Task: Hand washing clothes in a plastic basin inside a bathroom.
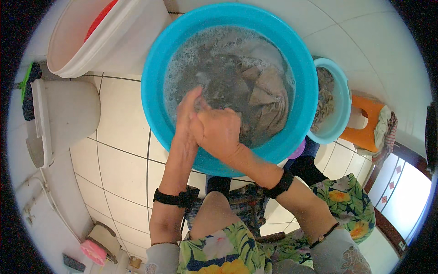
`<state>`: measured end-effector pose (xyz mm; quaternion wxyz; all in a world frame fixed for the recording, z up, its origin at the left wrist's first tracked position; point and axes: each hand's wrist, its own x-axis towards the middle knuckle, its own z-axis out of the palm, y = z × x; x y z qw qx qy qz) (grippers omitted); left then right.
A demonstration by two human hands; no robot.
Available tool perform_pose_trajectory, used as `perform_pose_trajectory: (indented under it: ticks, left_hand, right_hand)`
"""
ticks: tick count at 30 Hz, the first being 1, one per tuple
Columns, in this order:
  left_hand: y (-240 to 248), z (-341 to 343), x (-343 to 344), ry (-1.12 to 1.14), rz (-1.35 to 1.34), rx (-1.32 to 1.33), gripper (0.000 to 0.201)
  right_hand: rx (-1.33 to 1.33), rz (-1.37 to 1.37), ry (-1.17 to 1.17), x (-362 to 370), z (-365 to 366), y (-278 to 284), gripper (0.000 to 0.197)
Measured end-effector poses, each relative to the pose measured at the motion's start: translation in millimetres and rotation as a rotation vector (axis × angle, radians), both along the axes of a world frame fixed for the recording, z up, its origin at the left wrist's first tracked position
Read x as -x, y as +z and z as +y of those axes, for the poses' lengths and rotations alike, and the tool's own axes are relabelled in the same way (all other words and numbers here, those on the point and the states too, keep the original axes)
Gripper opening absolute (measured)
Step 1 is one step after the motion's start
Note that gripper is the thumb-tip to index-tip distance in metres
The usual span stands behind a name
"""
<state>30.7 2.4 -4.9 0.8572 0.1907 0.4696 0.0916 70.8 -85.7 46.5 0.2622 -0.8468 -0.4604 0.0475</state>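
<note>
My two hands meet above the near left part of a large turquoise basin (pixel 303 59) of cloudy, sudsy water. My left hand (pixel 187 114) has its visible fingers stretched out, pointing away from me. Against its palm side presses my right hand (pixel 221 128), closed in a fist. Whatever the fist may hold is hidden. To the right of my hands, a wet grey-brown cloth (pixel 269 91) lies bunched in the water, partly above the surface. Foam floats along the basin's far and left sides.
A smaller light-blue basin (pixel 344 109) with wet cloth stands at the right, beside an orange stool (pixel 365 123) with cloths on it. At the left are a white bin (pixel 73 109) and a tall white tub (pixel 109 41). Pale tiles (pixel 123 160) cover the floor.
</note>
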Motion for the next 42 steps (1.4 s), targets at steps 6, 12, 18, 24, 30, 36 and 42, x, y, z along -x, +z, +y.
perform_pose_trajectory:
  ticks: [6,12,18,24,30,36,42]
  left_hand:
    - [-16,-8,2,0.072,-0.014,-0.039,0.037]
    - [7,7,25,-0.073,0.1,-0.124,0.062]
    - [8,-7,8,-0.103,-0.059,-0.048,0.078]
    - [-4,15,8,-0.055,-0.273,-0.017,0.053]
    - [13,-3,-5,0.126,-0.128,0.212,0.031]
    - [-4,-16,2,-0.012,-0.258,0.142,0.028]
    - [2,-9,8,0.012,-0.037,-0.011,0.041]
  right_hand:
    - [0.189,0.133,-0.265,-43,9,-25,0.036]
    - [0.272,0.277,-0.143,-69,-10,-30,0.029]
    - [0.351,0.479,-0.136,-89,-20,-67,0.03]
    - [0.219,0.531,0.055,0,-2,31,0.026]
    - [-0.044,0.177,0.088,14,-1,21,0.026]
    - [0.106,0.027,0.041,-13,5,-10,0.025]
    - [0.337,0.231,-0.282,-70,9,-32,0.028]
